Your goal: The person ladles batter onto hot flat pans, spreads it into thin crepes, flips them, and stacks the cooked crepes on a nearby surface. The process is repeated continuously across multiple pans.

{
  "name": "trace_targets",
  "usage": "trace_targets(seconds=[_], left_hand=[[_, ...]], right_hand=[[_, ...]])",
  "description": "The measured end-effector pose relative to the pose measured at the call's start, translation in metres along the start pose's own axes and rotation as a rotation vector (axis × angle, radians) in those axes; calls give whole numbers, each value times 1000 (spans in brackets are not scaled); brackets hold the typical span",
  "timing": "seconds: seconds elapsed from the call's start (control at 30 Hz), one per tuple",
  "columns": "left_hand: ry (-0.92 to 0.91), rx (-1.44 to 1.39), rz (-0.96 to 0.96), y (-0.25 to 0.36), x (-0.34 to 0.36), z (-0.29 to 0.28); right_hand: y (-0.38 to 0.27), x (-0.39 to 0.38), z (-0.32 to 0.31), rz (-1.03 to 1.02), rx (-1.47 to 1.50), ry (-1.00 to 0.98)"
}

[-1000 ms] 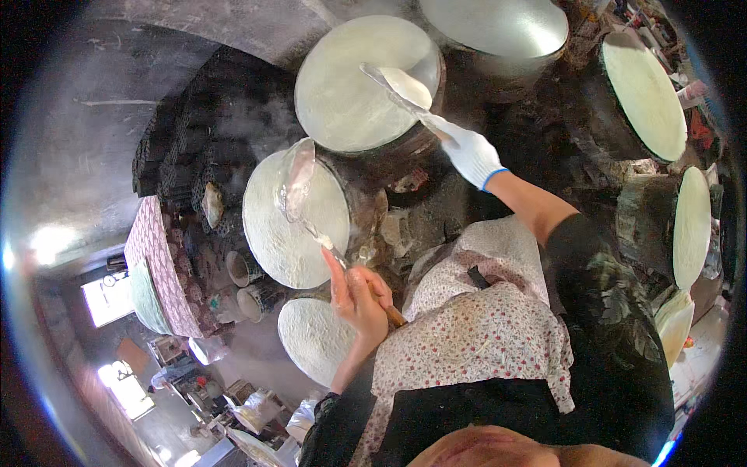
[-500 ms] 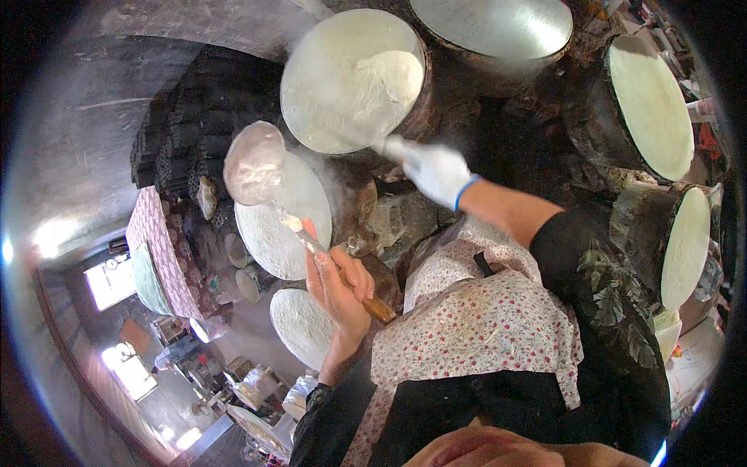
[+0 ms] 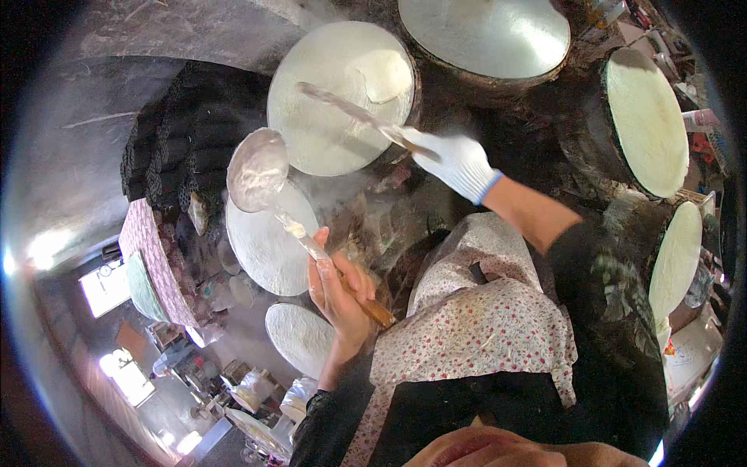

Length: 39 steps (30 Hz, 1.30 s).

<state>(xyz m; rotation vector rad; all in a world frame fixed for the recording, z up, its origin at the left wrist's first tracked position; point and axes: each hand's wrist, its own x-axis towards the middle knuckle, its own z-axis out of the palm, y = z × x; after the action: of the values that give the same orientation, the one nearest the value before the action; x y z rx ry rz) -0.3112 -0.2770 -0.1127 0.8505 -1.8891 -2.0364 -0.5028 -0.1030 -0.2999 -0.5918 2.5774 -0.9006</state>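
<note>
My left hand [image 3: 340, 300], bare, is wrapped round the handle of a ladle [image 3: 258, 167]. The ladle's round bowl is coated with pale batter and hangs at the left edge of a round griddle [image 3: 299, 66]. In a white glove with a blue cuff, my right hand [image 3: 459, 165] grips a long, flat spatula [image 3: 342, 105], smeared with batter. The spatula reaches over that griddle, whose surface carries a thin pale layer. A thicker patch of batter [image 3: 387, 76] lies at its right side. Whether the blade touches the layer, I cannot tell.
More round griddles surround me: a shiny one [image 3: 486, 35] at the far right, pale-coated ones [image 3: 647, 124] along the right, and white-coated ones [image 3: 272, 241] at the left. Dark honeycomb coal blocks [image 3: 183, 128] are stacked behind. Steam drifts near the ladle.
My right hand has moved slightly right and down in the picture, and the spatula, blurred before, now shows clearly across the griddle. My left hand keeps hold of the ladle. The view has shifted a little.
</note>
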Motion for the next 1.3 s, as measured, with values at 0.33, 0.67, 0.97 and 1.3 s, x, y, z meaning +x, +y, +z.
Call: trace_targets(seconds=[0.33,0.67,0.97,1.3], left_hand=[[-91,-42,-85,-6,7,-11],[-59,-157,-99,-13,89,-3],[-250,-526,-219,-51,156,7],[14,-752,-627,-49,127,45]], right_hand=[[-5,6,19,241,708,103],[1,67,-31,-60,490,15],[53,-8,-18,-3,415,85],[14,1,-7,82,409,-53]])
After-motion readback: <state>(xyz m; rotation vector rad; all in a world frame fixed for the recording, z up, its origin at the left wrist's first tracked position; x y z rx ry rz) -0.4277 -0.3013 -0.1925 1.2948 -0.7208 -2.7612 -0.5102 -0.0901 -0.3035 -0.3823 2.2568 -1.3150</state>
